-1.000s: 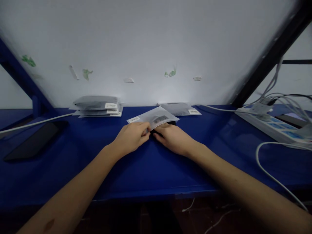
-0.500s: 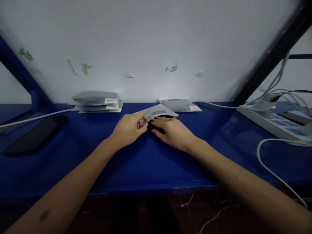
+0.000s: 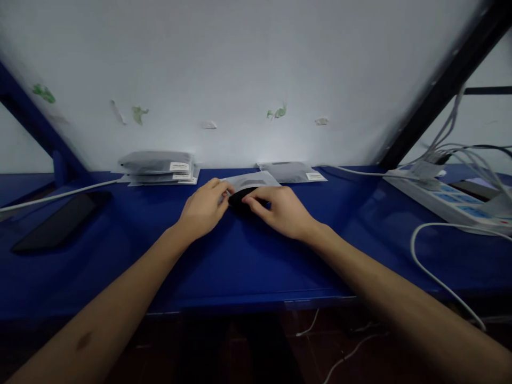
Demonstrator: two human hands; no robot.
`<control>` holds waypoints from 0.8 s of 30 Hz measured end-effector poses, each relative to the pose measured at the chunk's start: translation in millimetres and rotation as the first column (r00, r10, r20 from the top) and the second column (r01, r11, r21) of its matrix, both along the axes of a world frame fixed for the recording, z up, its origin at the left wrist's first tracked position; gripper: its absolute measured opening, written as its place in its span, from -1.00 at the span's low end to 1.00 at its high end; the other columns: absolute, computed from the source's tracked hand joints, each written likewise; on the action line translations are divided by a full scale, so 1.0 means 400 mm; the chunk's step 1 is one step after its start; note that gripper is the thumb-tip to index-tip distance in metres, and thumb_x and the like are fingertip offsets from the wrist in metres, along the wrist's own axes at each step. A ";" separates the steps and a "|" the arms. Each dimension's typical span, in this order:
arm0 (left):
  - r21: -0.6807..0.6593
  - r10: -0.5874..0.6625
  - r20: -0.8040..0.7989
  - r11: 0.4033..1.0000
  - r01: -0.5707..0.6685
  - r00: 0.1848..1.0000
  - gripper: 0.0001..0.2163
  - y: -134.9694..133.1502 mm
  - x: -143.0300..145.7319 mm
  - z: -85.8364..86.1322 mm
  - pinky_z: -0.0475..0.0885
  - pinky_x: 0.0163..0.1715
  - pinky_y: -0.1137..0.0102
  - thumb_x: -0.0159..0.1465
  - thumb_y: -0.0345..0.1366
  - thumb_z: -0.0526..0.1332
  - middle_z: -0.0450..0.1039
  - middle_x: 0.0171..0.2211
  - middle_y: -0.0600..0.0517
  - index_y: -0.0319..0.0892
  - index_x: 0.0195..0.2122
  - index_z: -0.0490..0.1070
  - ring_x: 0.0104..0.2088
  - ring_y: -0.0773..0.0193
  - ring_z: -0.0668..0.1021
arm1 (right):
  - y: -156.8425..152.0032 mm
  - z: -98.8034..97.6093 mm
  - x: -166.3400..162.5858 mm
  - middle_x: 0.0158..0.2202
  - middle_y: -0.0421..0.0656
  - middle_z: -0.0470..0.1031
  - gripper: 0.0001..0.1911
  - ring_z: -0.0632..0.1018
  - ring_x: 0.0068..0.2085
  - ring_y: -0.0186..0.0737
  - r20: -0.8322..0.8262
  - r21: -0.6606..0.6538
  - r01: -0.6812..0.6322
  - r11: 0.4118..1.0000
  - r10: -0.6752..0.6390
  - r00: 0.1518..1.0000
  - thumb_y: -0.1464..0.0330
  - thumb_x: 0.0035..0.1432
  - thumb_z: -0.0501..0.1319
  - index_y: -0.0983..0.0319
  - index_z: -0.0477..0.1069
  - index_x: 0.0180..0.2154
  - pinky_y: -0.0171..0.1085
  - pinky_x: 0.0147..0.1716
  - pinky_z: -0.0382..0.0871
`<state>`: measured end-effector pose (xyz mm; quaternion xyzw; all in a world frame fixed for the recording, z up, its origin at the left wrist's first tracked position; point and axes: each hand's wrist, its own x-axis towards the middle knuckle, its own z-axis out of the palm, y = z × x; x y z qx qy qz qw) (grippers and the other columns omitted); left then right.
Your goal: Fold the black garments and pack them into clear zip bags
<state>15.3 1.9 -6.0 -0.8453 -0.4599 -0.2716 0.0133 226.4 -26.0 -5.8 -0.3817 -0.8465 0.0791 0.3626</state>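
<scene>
A translucent whitish bag [image 3: 258,177] lies at the middle of the blue table, its mouth facing me. A dark, flat, round-edged item [image 3: 239,199] shows at that mouth; its exact kind is unclear and its far part is under the bag's film. My left hand [image 3: 205,209] is closed at the bag's left edge, fingers curled against the film. With thumb and forefinger together, my right hand [image 3: 283,211] pinches the near edge of the dark item. The right hand also covers part of the bag's right side.
Several filled, labelled bags [image 3: 158,166] are stacked at the back left. Another labelled bag [image 3: 294,172] lies behind my right hand. A black phone-like slab [image 3: 62,221] rests at left. At right are a white power strip [image 3: 440,200] and a looping white cable [image 3: 414,250].
My right hand has drawn back from the bag's mouth, its fingers going from stretched inside to a pinch on the dark item. My left hand has shifted slightly left.
</scene>
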 end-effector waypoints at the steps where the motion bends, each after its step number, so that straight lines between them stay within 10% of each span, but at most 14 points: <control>1: 0.004 0.048 -0.026 0.999 -0.048 0.999 -0.80 0.005 -0.009 0.000 0.40 -0.23 0.30 0.34 -0.40 0.09 0.44 -0.17 -0.02 -0.12 -0.10 0.45 -0.31 0.25 0.49 | 0.002 0.002 0.009 -0.24 -0.12 0.60 -0.72 0.55 -0.22 -0.20 -0.022 0.031 0.050 0.998 -0.049 0.999 0.32 0.35 0.06 0.20 0.53 -0.27 -0.19 -0.14 0.38; 13: -0.054 0.178 -0.229 0.979 -0.195 0.957 -0.56 -0.023 0.013 0.016 0.41 -0.17 0.16 0.23 0.15 0.21 0.42 -0.16 -0.11 -0.15 -0.17 0.41 -0.15 -0.01 0.51 | 0.065 -0.049 0.072 -0.01 0.09 0.44 -0.62 0.51 -0.14 -0.10 0.133 -0.089 0.318 0.944 -0.305 0.943 0.41 0.20 0.16 0.31 0.42 0.05 -0.12 -0.04 0.38; 24: 0.023 0.239 -0.045 0.971 -0.238 0.970 -0.79 0.002 -0.011 0.000 0.39 -0.30 0.26 0.14 -0.54 0.12 0.37 -0.25 -0.02 -0.11 -0.26 0.26 -0.29 0.17 0.47 | 0.059 -0.041 0.060 -0.17 -0.03 0.48 -0.73 0.47 -0.29 -0.22 0.066 -0.054 0.236 0.970 -0.233 0.970 0.55 0.08 0.11 0.28 0.47 -0.18 -0.22 -0.18 0.35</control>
